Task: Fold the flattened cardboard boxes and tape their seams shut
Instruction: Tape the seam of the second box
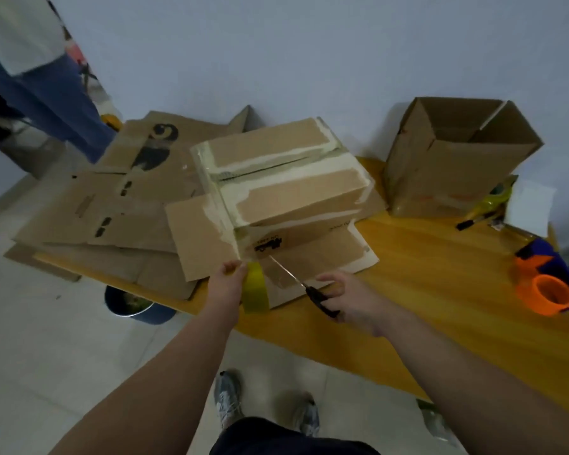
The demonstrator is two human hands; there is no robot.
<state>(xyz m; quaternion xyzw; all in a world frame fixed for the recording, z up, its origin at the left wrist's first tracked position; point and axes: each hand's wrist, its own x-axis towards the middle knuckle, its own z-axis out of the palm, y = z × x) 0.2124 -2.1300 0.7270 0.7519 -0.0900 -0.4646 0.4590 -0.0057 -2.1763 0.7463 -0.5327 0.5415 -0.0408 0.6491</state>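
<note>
A pale blue-grey wall (276,44) fills twelve o'clock, light floor tiles (46,356) lie at seven, and a yellow wooden table (440,274) stands at three.

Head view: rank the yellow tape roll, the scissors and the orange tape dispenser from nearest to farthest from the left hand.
1. The yellow tape roll: gripped by the left hand itself.
2. The scissors: just to its right, held in the right hand.
3. The orange tape dispenser: far right end of the table.
</note>
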